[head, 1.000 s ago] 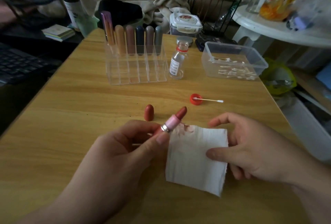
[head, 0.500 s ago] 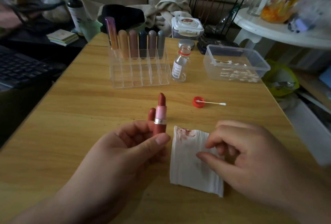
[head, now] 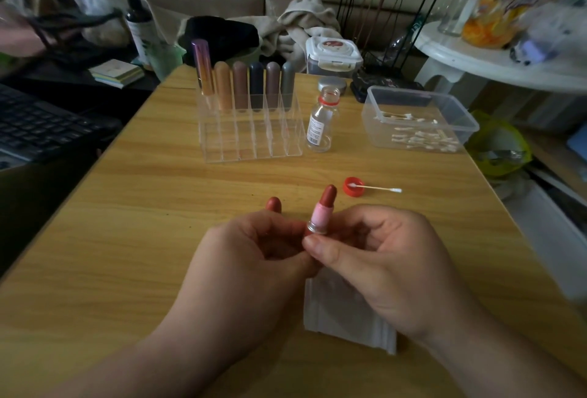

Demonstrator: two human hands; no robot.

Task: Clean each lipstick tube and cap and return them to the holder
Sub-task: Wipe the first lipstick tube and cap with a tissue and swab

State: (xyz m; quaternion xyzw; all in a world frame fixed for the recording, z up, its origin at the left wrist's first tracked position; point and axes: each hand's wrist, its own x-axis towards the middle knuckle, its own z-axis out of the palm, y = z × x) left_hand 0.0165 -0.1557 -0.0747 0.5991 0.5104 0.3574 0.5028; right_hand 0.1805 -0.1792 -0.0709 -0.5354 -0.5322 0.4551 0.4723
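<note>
An open lipstick (head: 321,212) with a pink inner tube, a silver ring and a reddish-brown bullet stands upright between my hands. My left hand (head: 251,257) grips its base, which is hidden by fingers. My right hand (head: 378,264) pinches the same base from the right. Its reddish cap (head: 273,203) stands on the table just behind my left fingers. A white tissue (head: 343,315) lies flat under my right hand. The clear acrylic holder (head: 251,133) stands at the back with several capped lipsticks (head: 241,83) in its rear row.
A small open glass bottle (head: 320,121) stands right of the holder. Its red lid (head: 354,186) lies nearer, with a cotton swab (head: 378,188) resting in it. A clear box of swabs (head: 419,121) sits at the back right. A dark keyboard (head: 35,127) lies beyond the table's left edge.
My right hand let go of the tissue, which now lies flat, and moved left onto the lipstick base. The lipstick went from tilted to upright.
</note>
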